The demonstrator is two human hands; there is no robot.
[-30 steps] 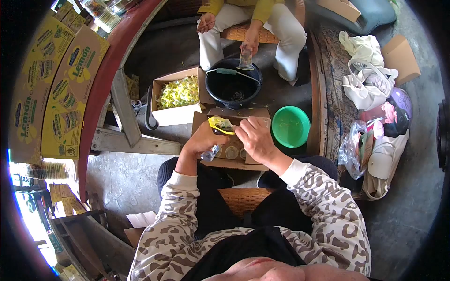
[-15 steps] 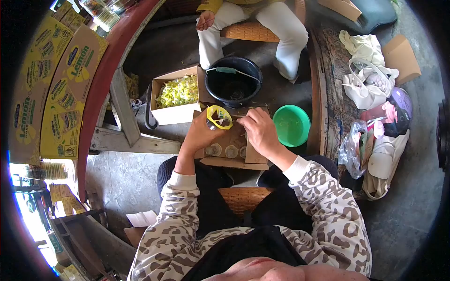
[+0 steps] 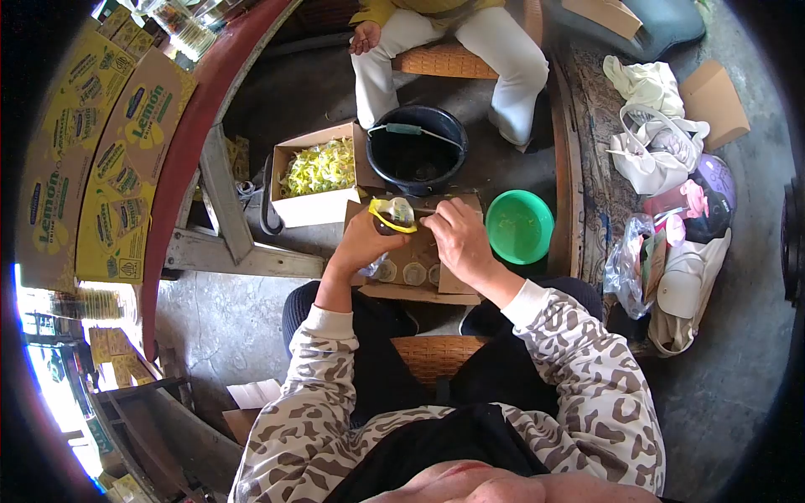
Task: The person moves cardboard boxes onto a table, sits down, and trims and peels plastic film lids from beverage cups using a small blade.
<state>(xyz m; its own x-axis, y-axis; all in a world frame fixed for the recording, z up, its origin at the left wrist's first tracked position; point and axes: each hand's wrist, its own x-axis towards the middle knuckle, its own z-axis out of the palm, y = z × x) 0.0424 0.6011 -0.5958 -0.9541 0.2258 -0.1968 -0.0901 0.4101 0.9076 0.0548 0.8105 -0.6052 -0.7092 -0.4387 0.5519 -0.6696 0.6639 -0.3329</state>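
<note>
My left hand (image 3: 366,243) is closed around a plastic drink cup (image 3: 392,223) with a yellow printed rim, tilted over the open cardboard box (image 3: 402,290) in front of me. At the cup's right edge my right hand (image 3: 459,239) has its fingers pinched together, close to the yellow rim. What lies between those fingertips is too small to make out. Inside the box below, several clear cups (image 3: 414,273) stand in a row. Part of the held cup is hidden by my left hand.
Beyond the box stands a black bucket (image 3: 462,159). A carton (image 3: 317,208) of yellow-green strips is at its left, a green basin (image 3: 547,220) at its right. Opposite sits a person (image 3: 401,38). Bags (image 3: 662,168) lie on the right-hand bench; lemon drink cartons (image 3: 126,180) stand left.
The cup has tipped in my left hand, so its yellow top shows at a flatter angle. My right hand has shifted slightly down and left, staying beside the rim.
</note>
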